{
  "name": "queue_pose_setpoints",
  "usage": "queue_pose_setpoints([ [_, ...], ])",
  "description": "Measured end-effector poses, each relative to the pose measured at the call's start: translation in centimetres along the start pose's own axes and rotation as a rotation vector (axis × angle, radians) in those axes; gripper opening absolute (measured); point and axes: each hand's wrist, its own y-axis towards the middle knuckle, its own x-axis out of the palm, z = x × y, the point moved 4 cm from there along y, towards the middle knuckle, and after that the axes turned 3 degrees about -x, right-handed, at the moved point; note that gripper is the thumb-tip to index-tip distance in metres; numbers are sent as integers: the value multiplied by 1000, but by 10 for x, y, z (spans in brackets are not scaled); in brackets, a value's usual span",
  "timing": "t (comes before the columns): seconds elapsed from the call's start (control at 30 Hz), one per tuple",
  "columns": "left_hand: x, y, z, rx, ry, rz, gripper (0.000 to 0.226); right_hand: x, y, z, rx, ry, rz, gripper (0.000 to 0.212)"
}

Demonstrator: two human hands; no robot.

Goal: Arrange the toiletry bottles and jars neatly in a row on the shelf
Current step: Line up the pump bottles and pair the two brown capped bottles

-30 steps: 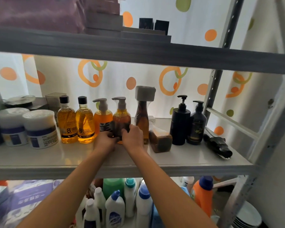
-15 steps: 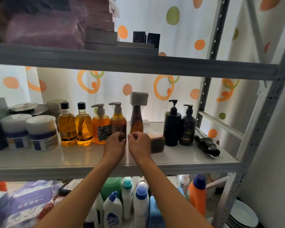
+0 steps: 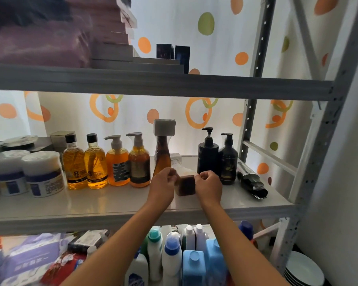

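Note:
On the white shelf (image 3: 91, 205) stand two white jars (image 3: 42, 175), two amber capped bottles (image 3: 85, 166), two orange pump bottles (image 3: 128, 164), a tall brown bottle (image 3: 162, 155) with a wrapped grey top, and two black pump bottles (image 3: 216, 159). A dark bottle (image 3: 251, 183) lies on its side at the right. My left hand (image 3: 162, 185) and my right hand (image 3: 208, 185) pinch the two sides of a low brown wrapped jar (image 3: 186, 186) in front of the brown bottle.
A grey shelf beam (image 3: 174, 83) runs overhead with boxes on it. Below the shelf stand several cleaning bottles (image 3: 174, 256) and white plates (image 3: 304, 269) at the right. A metal upright (image 3: 310, 162) bounds the right side.
Both hands left the orange pump bottle and moved right to the low brown jar, taking hold of its sides. The view shifted up and left.

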Motion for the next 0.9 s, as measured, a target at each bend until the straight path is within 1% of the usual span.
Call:
queue_pose_setpoints([
  [0.1,11,-2,0,-7,45,-26,26,0,9,3,15,-31,-79,26],
  [0.2,20,-3,-2,-60,46,-56,32,7,20,6,68,-6,-134,36],
  [0.27,24,-2,-4,-103,41,-79,35,13,22,7,113,25,-205,40],
  [0.33,26,0,-5,-186,-4,-120,43,19,22,8,209,107,-277,43],
  [0.4,28,0,-7,-264,-65,-175,52,20,21,9,296,195,-289,49],
  [0.47,28,-2,-9,-327,-138,-202,56,20,21,9,333,250,-289,53],
  [0.53,29,-6,-10,-344,-212,-197,54,17,20,11,346,288,-284,53],
  [0.6,26,-10,-8,-314,-255,-153,46,13,19,12,348,307,-284,50],
  [0.67,21,-12,-8,-316,-307,-97,37,10,17,13,317,303,-301,49],
  [0.77,19,-12,-13,-369,-414,-76,28,6,8,15,264,357,-290,42],
  [0.83,20,-13,-12,-395,-420,-76,21,4,0,14,228,389,-267,41],
  [0.9,22,-13,-10,-403,-380,-87,21,3,-6,15,185,378,-240,40],
])
